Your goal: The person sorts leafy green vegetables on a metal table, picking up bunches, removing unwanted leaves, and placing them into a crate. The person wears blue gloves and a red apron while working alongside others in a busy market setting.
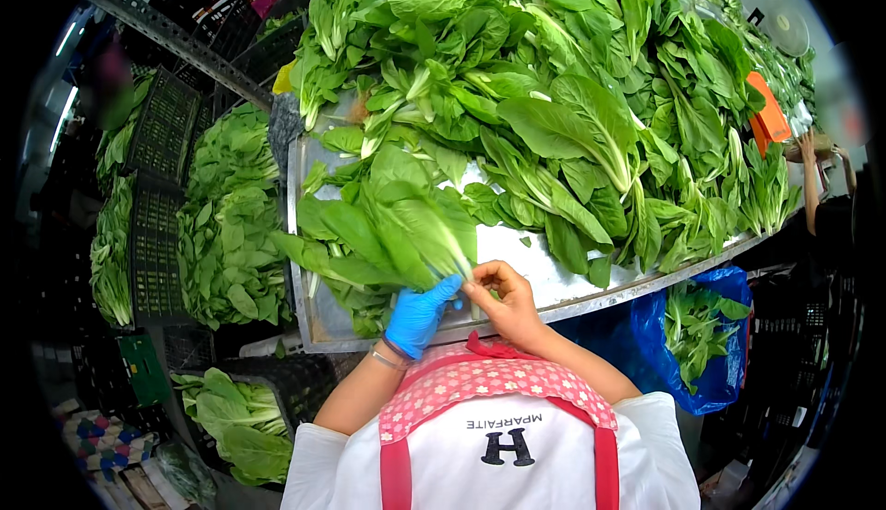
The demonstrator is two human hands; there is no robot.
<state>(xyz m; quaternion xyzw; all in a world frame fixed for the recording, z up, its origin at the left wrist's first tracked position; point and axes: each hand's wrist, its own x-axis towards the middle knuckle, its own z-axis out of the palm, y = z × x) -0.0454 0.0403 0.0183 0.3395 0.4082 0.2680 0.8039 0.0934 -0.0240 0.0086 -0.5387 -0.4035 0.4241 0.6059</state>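
Near the front edge of a metal table (pixel 543 250), my left hand (pixel 420 316), in a blue glove, grips a bunch of leafy greens (pixel 408 223) by its stem end. The broad leaves fan out away from me and to the left. My bare right hand (pixel 509 302) is at the base of the same bunch, thumb and fingertips pinched at a pale stem. Whether those fingers hold a separate stalk is hard to tell. Beyond both hands rises a large heap of loose leafy greens (pixel 554 101). Several leaves lie under and beside the held bunch.
Black crates of greens (pixel 232 254) stand left of the table, and another crate of greens (pixel 242 423) is at lower left. A blue plastic bag (pixel 654 344) with leaves hangs at the right. An orange object (pixel 768 115) sits by the heap. Other people's hands (pixel 808 150) show at far right and top.
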